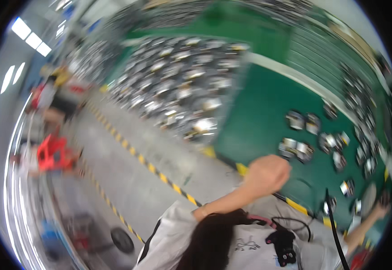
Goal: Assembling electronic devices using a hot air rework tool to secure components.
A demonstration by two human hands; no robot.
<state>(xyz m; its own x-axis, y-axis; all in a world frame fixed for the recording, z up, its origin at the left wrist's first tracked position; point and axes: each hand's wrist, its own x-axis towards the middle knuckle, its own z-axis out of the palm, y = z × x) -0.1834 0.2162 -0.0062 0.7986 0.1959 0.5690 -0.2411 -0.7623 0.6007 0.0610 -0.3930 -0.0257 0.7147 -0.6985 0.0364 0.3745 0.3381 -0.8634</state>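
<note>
My left hand (pixel 268 173) is closed in a fist at the near edge of a green table (pixel 256 103). Whatever it may hold is hidden by the curled fingers. Just past it on the green surface lie several dark, roundish pieces (pixel 296 150) with white and silvery parts, too smeared to name. At the far right, my right hand (pixel 379 210) is stretched out, its fingers blurred around a small dark thing (pixel 385 198) that I cannot make out. A grey oval object (pixel 369 198) is next to that hand.
Rows of similar pieces (pixel 178 81) cover the table's left part; more (pixel 362 112) lie on the right. Yellow-black floor tape (pixel 139 157) runs along the grey aisle. A red stool (pixel 53 153) and blurred people are at the left. A black cable (pixel 335 229) hangs near my right arm.
</note>
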